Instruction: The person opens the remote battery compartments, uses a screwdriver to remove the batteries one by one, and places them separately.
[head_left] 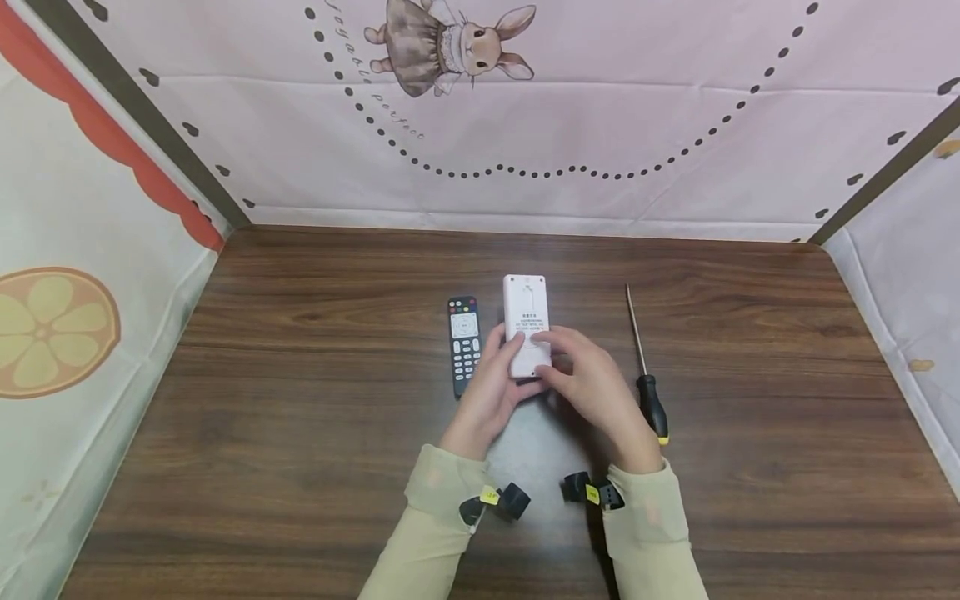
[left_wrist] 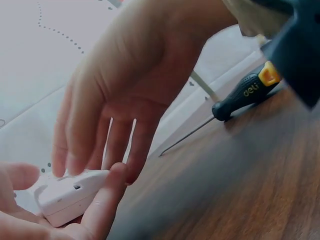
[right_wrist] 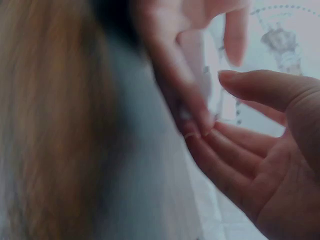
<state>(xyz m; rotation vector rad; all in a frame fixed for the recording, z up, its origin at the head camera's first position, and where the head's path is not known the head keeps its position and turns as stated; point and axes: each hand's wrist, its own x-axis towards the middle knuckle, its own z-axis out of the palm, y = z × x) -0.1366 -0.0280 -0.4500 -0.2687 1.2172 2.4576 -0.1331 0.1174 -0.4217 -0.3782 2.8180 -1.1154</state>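
Observation:
My left hand grips a white remote control along its left side and from beneath. Its back faces up, showing printed text and a small drawing. On its right, my right hand reaches over, the index fingertip on the lower back and the thumb by the bottom end. In the left wrist view, the right hand arches above the white remote control, whose end shows a small dark slot. Long, nearly straight fingers appear in the right wrist view, tips against the left hand's fingertip.
A black remote control lies face up just left of the hands. To the right lies a screwdriver with a black and yellow handle, its shaft toward the back. Printed cloth walls border the wooden table.

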